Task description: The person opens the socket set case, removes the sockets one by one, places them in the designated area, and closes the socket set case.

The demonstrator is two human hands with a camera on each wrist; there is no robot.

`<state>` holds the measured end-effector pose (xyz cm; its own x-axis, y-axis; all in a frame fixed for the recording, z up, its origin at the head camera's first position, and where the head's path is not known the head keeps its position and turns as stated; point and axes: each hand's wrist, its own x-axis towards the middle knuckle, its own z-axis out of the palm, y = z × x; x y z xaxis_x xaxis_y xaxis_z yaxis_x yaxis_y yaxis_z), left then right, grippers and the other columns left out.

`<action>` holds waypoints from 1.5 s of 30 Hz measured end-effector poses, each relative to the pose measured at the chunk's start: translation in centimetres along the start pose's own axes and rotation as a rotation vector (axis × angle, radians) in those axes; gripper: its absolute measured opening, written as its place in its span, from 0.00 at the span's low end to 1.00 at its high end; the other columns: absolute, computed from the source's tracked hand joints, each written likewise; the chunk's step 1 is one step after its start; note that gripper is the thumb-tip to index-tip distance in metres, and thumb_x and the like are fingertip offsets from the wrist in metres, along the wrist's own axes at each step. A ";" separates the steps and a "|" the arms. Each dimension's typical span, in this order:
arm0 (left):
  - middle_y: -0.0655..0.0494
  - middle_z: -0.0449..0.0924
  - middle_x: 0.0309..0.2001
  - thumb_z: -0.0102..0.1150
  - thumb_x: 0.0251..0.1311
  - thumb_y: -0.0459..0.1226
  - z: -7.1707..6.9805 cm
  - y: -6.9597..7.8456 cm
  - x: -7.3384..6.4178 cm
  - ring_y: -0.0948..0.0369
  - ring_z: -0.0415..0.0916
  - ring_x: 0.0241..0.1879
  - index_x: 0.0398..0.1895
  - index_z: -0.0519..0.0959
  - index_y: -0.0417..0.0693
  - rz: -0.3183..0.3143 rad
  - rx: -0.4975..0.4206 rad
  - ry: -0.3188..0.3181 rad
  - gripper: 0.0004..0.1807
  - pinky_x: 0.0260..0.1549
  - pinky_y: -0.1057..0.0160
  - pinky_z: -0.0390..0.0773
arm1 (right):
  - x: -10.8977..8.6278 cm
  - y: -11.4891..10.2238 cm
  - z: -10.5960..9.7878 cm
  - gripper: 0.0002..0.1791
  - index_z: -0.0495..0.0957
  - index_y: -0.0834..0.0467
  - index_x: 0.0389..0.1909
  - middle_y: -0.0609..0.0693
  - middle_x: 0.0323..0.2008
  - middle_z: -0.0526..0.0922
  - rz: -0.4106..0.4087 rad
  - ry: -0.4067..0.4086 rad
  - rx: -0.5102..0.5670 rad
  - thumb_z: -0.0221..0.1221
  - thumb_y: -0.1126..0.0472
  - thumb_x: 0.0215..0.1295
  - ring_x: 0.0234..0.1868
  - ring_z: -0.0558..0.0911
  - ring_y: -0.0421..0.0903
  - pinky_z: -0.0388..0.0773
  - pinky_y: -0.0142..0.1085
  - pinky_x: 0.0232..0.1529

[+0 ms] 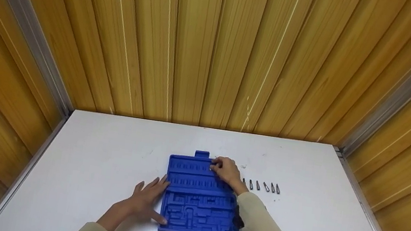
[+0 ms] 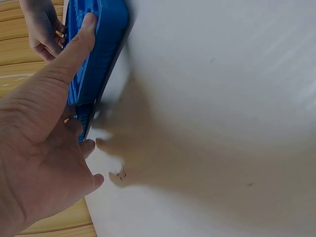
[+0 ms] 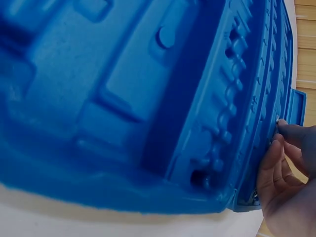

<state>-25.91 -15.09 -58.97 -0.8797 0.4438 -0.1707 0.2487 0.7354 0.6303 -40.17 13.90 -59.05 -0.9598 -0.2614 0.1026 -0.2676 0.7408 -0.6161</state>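
A blue plastic tool case (image 1: 194,230) lies unfolded on the white table, its molded slots facing up. My left hand (image 1: 141,202) rests at its left side with fingers spread, the thumb on the near left corner. In the left wrist view this thumb (image 2: 81,37) lies straight over the case's edge. My right hand (image 1: 227,170) is at the far right corner of the lid, thumb and index finger pinching a small metal screwdriver bit (image 3: 277,118) at a slot. The bit is mostly hidden by the fingertips.
Several metal screwdriver bits (image 1: 273,188) stand in a row on the table (image 1: 309,212) right of the case, partly behind the right wrist. A dark object (image 1: 238,220) sits at the case's right edge beside the sleeve. Wood-patterned walls (image 1: 215,51) enclose the table's back and sides.
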 end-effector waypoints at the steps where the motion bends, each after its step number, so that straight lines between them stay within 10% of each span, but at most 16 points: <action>1: 0.41 0.40 0.84 0.81 0.42 0.55 0.0 0.0 -0.1 0.37 0.39 0.82 0.81 0.50 0.39 0.003 -0.002 -0.001 0.68 0.74 0.26 0.34 | -0.1 0.0 0.0 0.10 0.86 0.64 0.45 0.54 0.32 0.87 0.009 -0.007 -0.003 0.67 0.63 0.65 0.30 0.81 0.43 0.80 0.41 0.36; 12: 0.41 0.42 0.83 0.83 0.41 0.54 -0.6 0.0 -0.9 0.37 0.42 0.81 0.81 0.51 0.38 -0.011 0.015 0.027 0.68 0.73 0.25 0.34 | 0.4 -1.4 0.0 0.14 0.84 0.63 0.51 0.56 0.37 0.82 0.010 -0.137 -0.071 0.64 0.60 0.69 0.38 0.79 0.49 0.78 0.45 0.42; 31: 0.40 0.41 0.83 0.82 0.41 0.54 -0.1 -0.4 -0.3 0.37 0.41 0.82 0.81 0.51 0.38 0.005 -0.005 0.014 0.69 0.73 0.25 0.33 | -0.4 -0.7 0.1 0.04 0.83 0.60 0.37 0.55 0.36 0.87 -0.015 -0.085 0.006 0.67 0.63 0.65 0.36 0.80 0.46 0.79 0.44 0.41; 45: 0.39 0.43 0.83 0.82 0.41 0.55 0.0 -0.4 0.2 0.36 0.42 0.81 0.81 0.52 0.38 0.012 0.008 0.008 0.68 0.73 0.24 0.34 | -1.0 -0.1 -1.2 0.07 0.78 0.69 0.33 0.65 0.37 0.87 -0.196 -0.127 0.196 0.65 0.69 0.66 0.35 0.80 0.47 0.77 0.38 0.41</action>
<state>-26.18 -15.33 -59.28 -0.8796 0.4489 -0.1573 0.2627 0.7342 0.6261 -39.30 14.78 -58.17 -0.8697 -0.4722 0.1439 -0.4137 0.5382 -0.7343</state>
